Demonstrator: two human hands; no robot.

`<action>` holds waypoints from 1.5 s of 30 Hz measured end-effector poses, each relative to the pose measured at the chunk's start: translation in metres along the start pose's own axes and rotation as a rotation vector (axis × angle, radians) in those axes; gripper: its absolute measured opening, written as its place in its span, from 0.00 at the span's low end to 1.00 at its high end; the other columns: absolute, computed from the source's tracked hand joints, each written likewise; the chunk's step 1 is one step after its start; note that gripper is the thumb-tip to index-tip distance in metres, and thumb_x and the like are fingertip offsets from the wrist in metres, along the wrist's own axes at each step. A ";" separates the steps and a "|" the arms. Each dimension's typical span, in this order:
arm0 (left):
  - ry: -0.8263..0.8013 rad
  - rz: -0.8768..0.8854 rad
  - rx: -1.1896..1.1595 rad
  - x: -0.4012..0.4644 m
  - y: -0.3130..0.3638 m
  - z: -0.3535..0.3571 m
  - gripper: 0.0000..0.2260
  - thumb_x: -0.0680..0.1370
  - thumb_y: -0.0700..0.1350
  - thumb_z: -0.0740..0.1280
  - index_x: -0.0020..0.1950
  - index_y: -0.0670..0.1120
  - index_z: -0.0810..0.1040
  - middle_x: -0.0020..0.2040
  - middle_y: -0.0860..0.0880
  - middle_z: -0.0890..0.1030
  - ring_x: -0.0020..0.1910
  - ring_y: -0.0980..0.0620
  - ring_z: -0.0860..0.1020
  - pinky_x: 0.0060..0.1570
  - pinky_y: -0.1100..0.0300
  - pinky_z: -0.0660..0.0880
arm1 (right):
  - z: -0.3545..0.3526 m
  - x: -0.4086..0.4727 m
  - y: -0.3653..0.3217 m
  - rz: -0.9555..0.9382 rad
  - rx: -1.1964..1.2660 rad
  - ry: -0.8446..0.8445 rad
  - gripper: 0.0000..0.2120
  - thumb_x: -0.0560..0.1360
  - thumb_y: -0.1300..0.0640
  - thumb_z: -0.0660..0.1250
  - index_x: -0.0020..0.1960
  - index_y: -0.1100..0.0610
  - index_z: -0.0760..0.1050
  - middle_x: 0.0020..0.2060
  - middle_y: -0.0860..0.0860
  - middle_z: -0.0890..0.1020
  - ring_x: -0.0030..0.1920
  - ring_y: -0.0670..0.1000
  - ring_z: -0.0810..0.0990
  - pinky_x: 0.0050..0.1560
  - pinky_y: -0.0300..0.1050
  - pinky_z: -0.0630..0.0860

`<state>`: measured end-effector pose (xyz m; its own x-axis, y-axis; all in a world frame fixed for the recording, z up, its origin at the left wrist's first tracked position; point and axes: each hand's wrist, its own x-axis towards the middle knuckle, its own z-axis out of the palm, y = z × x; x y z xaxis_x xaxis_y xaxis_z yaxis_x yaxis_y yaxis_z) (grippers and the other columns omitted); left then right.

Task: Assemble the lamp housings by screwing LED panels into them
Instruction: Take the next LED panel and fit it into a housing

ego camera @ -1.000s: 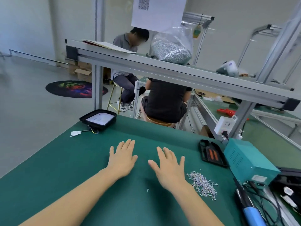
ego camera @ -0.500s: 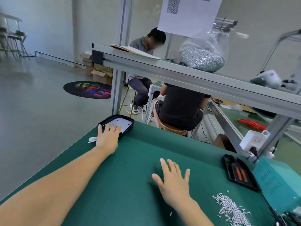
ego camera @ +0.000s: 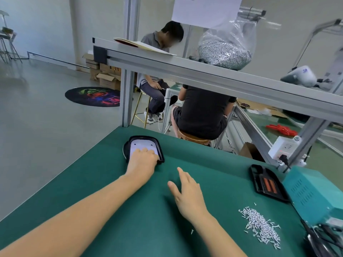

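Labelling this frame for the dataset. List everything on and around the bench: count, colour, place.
lamp housing: 1, black with white LED panel, far left of mat
second housing: 1, black with orange parts, right of mat
loose screws: 1 pile, silver, near right
stray screw: 1, silver, beside right wrist
control box: 1, teal, right edge
power strip: 1, white, on frame post
bag of screws: 1, clear, upper shelf
mat: 1, green, bench top
left hand: on the housing, fingers on its panel
right hand: open, over mat
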<state>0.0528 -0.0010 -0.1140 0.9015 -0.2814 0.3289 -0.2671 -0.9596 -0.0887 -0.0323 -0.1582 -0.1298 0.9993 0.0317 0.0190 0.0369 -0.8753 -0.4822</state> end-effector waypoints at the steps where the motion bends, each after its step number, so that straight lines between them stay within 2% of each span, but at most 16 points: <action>1: -0.010 0.013 -0.037 -0.005 0.012 -0.005 0.11 0.79 0.42 0.59 0.55 0.50 0.79 0.55 0.51 0.79 0.54 0.48 0.74 0.45 0.59 0.63 | -0.002 0.000 -0.001 0.009 0.133 0.006 0.29 0.83 0.43 0.53 0.80 0.51 0.49 0.78 0.49 0.58 0.77 0.49 0.54 0.74 0.44 0.51; 5: -0.059 0.021 -0.304 -0.029 0.050 -0.023 0.10 0.78 0.42 0.59 0.49 0.47 0.80 0.48 0.48 0.82 0.49 0.47 0.78 0.44 0.55 0.72 | -0.009 0.003 -0.002 0.146 0.524 0.024 0.26 0.82 0.45 0.56 0.78 0.50 0.59 0.74 0.46 0.66 0.74 0.48 0.63 0.68 0.40 0.58; 7: -0.048 0.023 -0.468 -0.040 0.061 -0.030 0.10 0.77 0.42 0.60 0.48 0.46 0.81 0.45 0.48 0.82 0.45 0.49 0.78 0.44 0.54 0.73 | -0.011 0.005 0.001 0.195 0.620 0.039 0.12 0.82 0.48 0.55 0.62 0.45 0.72 0.58 0.41 0.74 0.62 0.48 0.72 0.59 0.40 0.63; 9: -0.031 0.009 -0.742 -0.049 0.066 -0.035 0.09 0.76 0.40 0.63 0.46 0.46 0.83 0.39 0.50 0.82 0.36 0.57 0.76 0.38 0.62 0.71 | -0.015 0.003 0.005 0.221 0.711 0.071 0.10 0.80 0.54 0.55 0.41 0.48 0.69 0.42 0.45 0.71 0.44 0.49 0.70 0.49 0.44 0.66; 11: 0.001 -0.083 -0.998 -0.056 0.062 -0.040 0.08 0.74 0.37 0.65 0.43 0.46 0.84 0.33 0.56 0.80 0.30 0.61 0.72 0.35 0.71 0.67 | -0.019 0.000 0.010 0.261 0.754 0.072 0.09 0.77 0.63 0.56 0.44 0.56 0.74 0.40 0.51 0.75 0.40 0.50 0.71 0.45 0.47 0.74; 13: 0.135 -0.264 -1.080 -0.058 0.048 -0.039 0.10 0.74 0.36 0.66 0.49 0.47 0.83 0.42 0.58 0.81 0.36 0.65 0.75 0.43 0.71 0.69 | -0.024 -0.001 0.016 0.295 0.762 0.050 0.14 0.75 0.69 0.56 0.48 0.57 0.79 0.42 0.53 0.79 0.42 0.52 0.76 0.48 0.48 0.80; 17: 0.150 -0.558 -1.134 -0.065 0.023 -0.021 0.17 0.77 0.41 0.66 0.66 0.46 0.72 0.62 0.51 0.73 0.57 0.53 0.72 0.58 0.59 0.68 | -0.026 -0.003 0.028 0.374 0.868 0.111 0.18 0.75 0.71 0.55 0.44 0.57 0.81 0.43 0.57 0.83 0.42 0.55 0.79 0.53 0.54 0.81; 20: 0.158 -0.664 -1.212 -0.078 0.025 -0.012 0.13 0.78 0.46 0.66 0.62 0.49 0.70 0.59 0.53 0.72 0.57 0.53 0.72 0.52 0.59 0.66 | -0.026 -0.007 0.036 0.430 1.006 0.170 0.19 0.76 0.72 0.56 0.40 0.56 0.81 0.39 0.54 0.84 0.37 0.53 0.81 0.39 0.44 0.82; 22: 0.241 -0.624 -1.112 -0.093 0.033 -0.012 0.07 0.76 0.44 0.67 0.50 0.50 0.71 0.50 0.53 0.74 0.51 0.52 0.72 0.48 0.59 0.64 | -0.030 -0.008 0.036 0.464 1.123 0.211 0.18 0.77 0.72 0.56 0.39 0.58 0.79 0.36 0.54 0.83 0.34 0.52 0.80 0.31 0.39 0.79; 26: 0.180 -0.246 -0.869 -0.120 0.066 -0.012 0.10 0.71 0.45 0.72 0.37 0.54 0.71 0.41 0.58 0.73 0.48 0.51 0.70 0.46 0.58 0.64 | -0.037 -0.008 0.036 0.496 1.261 0.286 0.15 0.77 0.74 0.55 0.43 0.62 0.77 0.37 0.56 0.82 0.35 0.53 0.79 0.29 0.39 0.79; 28: 0.075 -0.159 -0.791 -0.120 0.087 -0.012 0.11 0.69 0.61 0.67 0.44 0.56 0.73 0.48 0.62 0.71 0.56 0.55 0.67 0.53 0.60 0.60 | -0.040 -0.010 0.034 0.490 1.283 0.288 0.15 0.77 0.74 0.54 0.46 0.64 0.78 0.39 0.57 0.82 0.36 0.54 0.80 0.30 0.39 0.80; 31: -0.030 -0.156 -0.616 -0.111 0.114 -0.007 0.33 0.60 0.74 0.53 0.58 0.58 0.68 0.57 0.61 0.64 0.66 0.57 0.57 0.67 0.59 0.50 | -0.044 -0.014 0.031 0.463 1.300 0.277 0.15 0.77 0.74 0.54 0.45 0.64 0.78 0.38 0.57 0.83 0.37 0.53 0.80 0.32 0.39 0.81; 34: -0.085 -0.195 -0.555 -0.100 0.122 -0.002 0.30 0.62 0.70 0.61 0.60 0.56 0.68 0.61 0.59 0.66 0.70 0.54 0.54 0.71 0.52 0.47 | -0.050 -0.018 0.035 0.441 1.304 0.270 0.15 0.77 0.74 0.54 0.45 0.63 0.79 0.38 0.57 0.83 0.39 0.53 0.80 0.34 0.40 0.82; 38: -0.132 -0.206 -0.430 -0.090 0.105 0.002 0.22 0.65 0.60 0.65 0.57 0.55 0.73 0.60 0.56 0.70 0.69 0.52 0.59 0.70 0.51 0.50 | -0.061 -0.023 0.048 0.442 1.242 0.256 0.14 0.78 0.73 0.56 0.48 0.63 0.79 0.40 0.56 0.83 0.39 0.53 0.80 0.31 0.39 0.80; 41: -0.118 -0.218 -0.427 -0.089 0.087 0.000 0.16 0.67 0.56 0.66 0.53 0.56 0.75 0.54 0.57 0.72 0.63 0.53 0.65 0.59 0.58 0.58 | -0.066 -0.028 0.060 0.451 1.208 0.237 0.14 0.78 0.72 0.57 0.46 0.61 0.79 0.39 0.55 0.83 0.38 0.52 0.80 0.30 0.38 0.79; 45: -0.075 -0.290 -0.379 -0.089 0.058 -0.002 0.12 0.72 0.50 0.66 0.54 0.55 0.75 0.54 0.56 0.75 0.57 0.52 0.69 0.49 0.60 0.59 | -0.066 -0.034 0.072 0.440 1.187 0.215 0.14 0.78 0.72 0.57 0.45 0.61 0.80 0.38 0.54 0.84 0.37 0.51 0.81 0.32 0.39 0.79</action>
<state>-0.0436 -0.0319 -0.1470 0.9754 -0.0153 0.2197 -0.0935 -0.9320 0.3502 -0.0639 -0.2545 -0.1075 0.9113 -0.3245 -0.2536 -0.2052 0.1762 -0.9627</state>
